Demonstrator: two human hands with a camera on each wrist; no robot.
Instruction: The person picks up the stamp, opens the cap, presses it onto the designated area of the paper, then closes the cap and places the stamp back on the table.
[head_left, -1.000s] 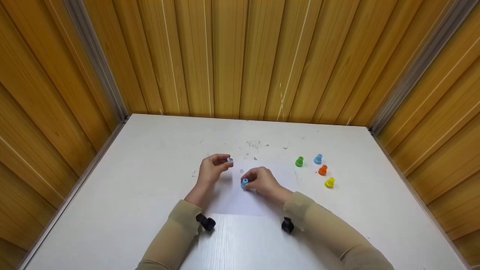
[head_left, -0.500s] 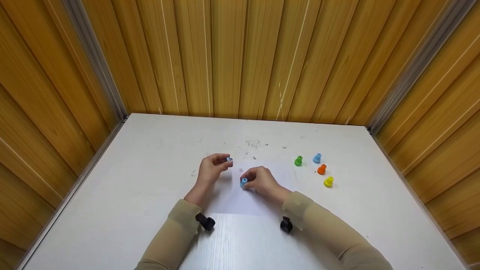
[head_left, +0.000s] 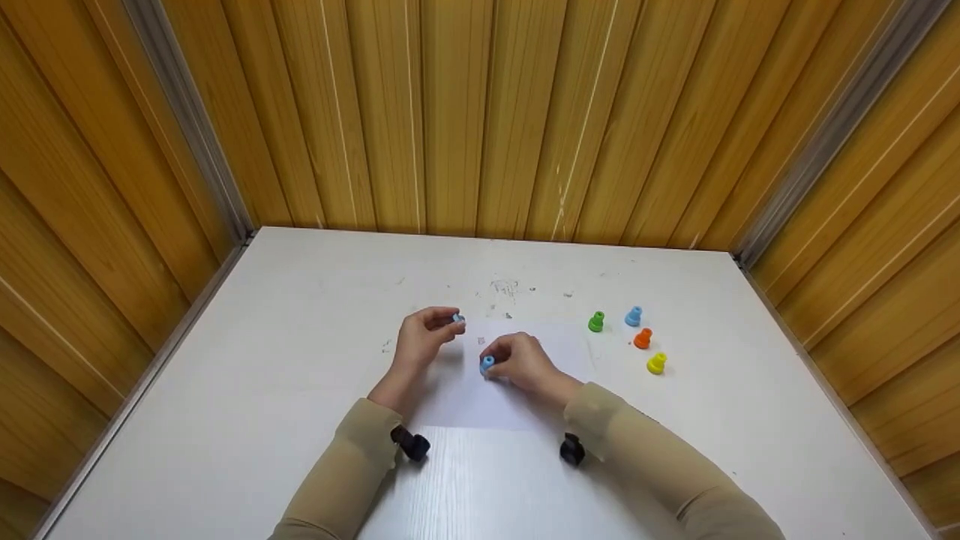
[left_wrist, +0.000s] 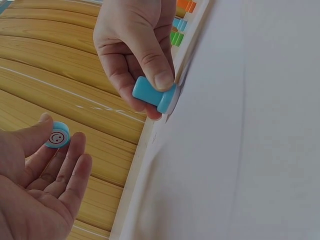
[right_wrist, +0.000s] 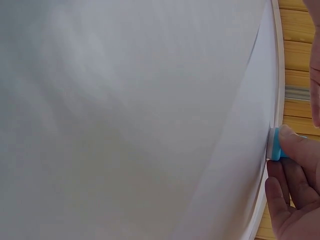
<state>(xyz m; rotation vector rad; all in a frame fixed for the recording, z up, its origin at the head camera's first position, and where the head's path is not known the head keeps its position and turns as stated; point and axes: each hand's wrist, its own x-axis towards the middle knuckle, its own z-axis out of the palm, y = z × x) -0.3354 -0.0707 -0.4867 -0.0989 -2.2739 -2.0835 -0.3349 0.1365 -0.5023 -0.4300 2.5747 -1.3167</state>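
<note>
My right hand (head_left: pixel 526 361) pinches a light-blue toy stamp (left_wrist: pixel 148 93) between thumb and fingers. It stands upright, its wide white-edged base down against the sheet of white paper (head_left: pixel 469 409); any mark under it is hidden. The right wrist view also has this stamp (right_wrist: pixel 276 144) at the paper's surface. To the left, my left hand (head_left: pixel 420 341) is raised off the table and holds a small round blue cap (left_wrist: pixel 58 134) by its rim. A smiley face in a ring shows on the cap's flat side.
Right of the paper stand a green stamp (head_left: pixel 596 322), another blue stamp (head_left: pixel 634 316), an orange stamp (head_left: pixel 643 338) and a yellow stamp (head_left: pixel 657 364). The white table (head_left: pixel 300 300) bears dark smudges and meets wood-look walls (head_left: pixel 450 112) behind.
</note>
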